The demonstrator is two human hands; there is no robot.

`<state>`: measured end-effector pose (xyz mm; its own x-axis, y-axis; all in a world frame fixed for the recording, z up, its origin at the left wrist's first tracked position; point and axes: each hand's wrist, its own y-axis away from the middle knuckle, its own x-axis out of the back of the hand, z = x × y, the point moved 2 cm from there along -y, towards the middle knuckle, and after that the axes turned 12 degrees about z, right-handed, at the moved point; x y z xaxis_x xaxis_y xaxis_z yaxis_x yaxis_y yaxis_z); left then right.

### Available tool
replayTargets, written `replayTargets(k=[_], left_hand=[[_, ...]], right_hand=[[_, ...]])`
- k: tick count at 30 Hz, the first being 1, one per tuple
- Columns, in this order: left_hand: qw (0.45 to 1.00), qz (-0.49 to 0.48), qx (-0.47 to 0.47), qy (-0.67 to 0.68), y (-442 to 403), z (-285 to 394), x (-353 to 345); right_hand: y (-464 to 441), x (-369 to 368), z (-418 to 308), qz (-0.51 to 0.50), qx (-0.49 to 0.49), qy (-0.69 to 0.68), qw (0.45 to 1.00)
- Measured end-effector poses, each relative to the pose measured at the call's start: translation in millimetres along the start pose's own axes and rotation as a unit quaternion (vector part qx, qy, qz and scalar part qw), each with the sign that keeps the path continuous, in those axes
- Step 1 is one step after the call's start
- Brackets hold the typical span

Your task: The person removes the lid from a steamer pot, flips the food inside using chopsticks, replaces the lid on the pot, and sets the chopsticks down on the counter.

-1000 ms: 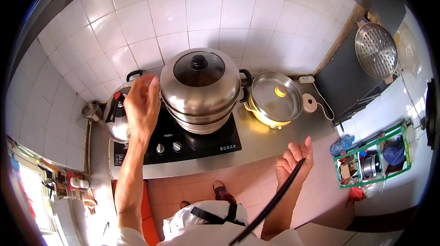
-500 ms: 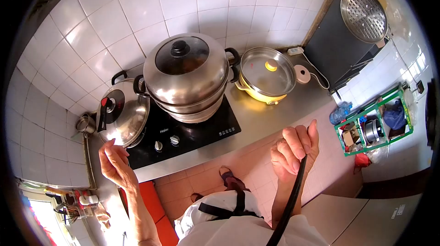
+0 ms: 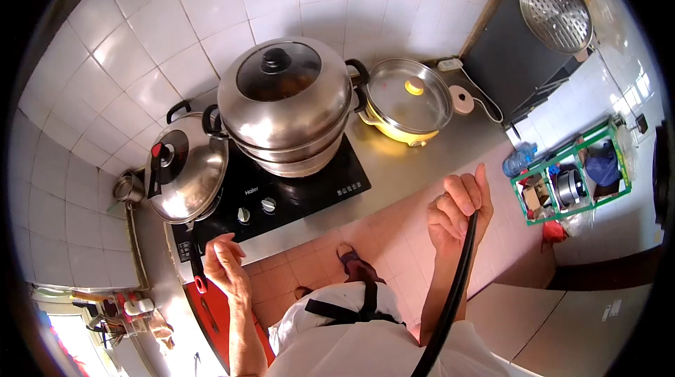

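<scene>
My left hand (image 3: pixel 226 268) is in the air before the stove's front edge, fingers loosely bent and nothing visible in them. Close to its left is the black pan handle (image 3: pixel 197 273) with a red-ringed end, below the domed steel lid (image 3: pixel 188 166) of a wok. My right hand (image 3: pixel 457 214) is raised over the floor in front of the counter, closed on a black strap (image 3: pixel 455 282) that runs down past the bottom edge of the view. Behind both hands, a tiered steel steamer (image 3: pixel 288 120) with a glass-topped lid stands on the black hob (image 3: pixel 281 198).
A yellow electric pan (image 3: pixel 401 127) with a glass lid stands right of the hob, by a pale pink round object (image 3: pixel 461 99). A green crate rack (image 3: pixel 531 220) is at right. A perforated steamer plate (image 3: pixel 555 11) hangs above. Utensils (image 3: pixel 112 314) sit at left.
My left hand has moved right and slightly down, away from the wok, uncovering the pan handle. My right hand has risen a little, still holding the strap. The camera view has shifted slightly.
</scene>
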<state>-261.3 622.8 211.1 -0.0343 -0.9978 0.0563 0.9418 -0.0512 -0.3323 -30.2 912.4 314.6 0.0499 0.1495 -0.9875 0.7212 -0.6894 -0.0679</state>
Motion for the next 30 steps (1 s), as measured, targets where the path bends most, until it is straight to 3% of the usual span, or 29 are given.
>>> replayTargets(k=[2,4,8,12,18,20,25,30], left_hand=[[1.0,-0.012,0.023,0.006,6,-1,-1],[0.999,-0.021,0.035,0.004,12,-3,-1],[0.995,-0.031,0.092,0.017,22,-16,3],[0.995,-0.023,0.093,0.008,29,-24,6],[0.99,-0.034,0.136,0.023,41,-33,7],[0.993,-0.024,0.111,0.026,41,-32,5],[0.995,-0.027,0.099,0.013,42,-32,8],[0.992,-0.008,0.122,0.015,43,-38,16]], right_hand=[[-5,12,-4,0.014,-0.004,-0.003,1.0],[-9,35,-9,0.146,0.012,-0.026,0.989],[-7,93,-15,0.218,0.011,-0.059,0.974],[4,127,-14,0.293,0.035,-0.054,0.954],[3,99,-1,0.267,0.049,-0.058,0.961],[0,75,8,0.255,0.049,-0.061,0.964],[1,11,36,0.115,-0.005,-0.072,0.991],[4,-15,52,0.071,-0.047,-0.089,0.992]])
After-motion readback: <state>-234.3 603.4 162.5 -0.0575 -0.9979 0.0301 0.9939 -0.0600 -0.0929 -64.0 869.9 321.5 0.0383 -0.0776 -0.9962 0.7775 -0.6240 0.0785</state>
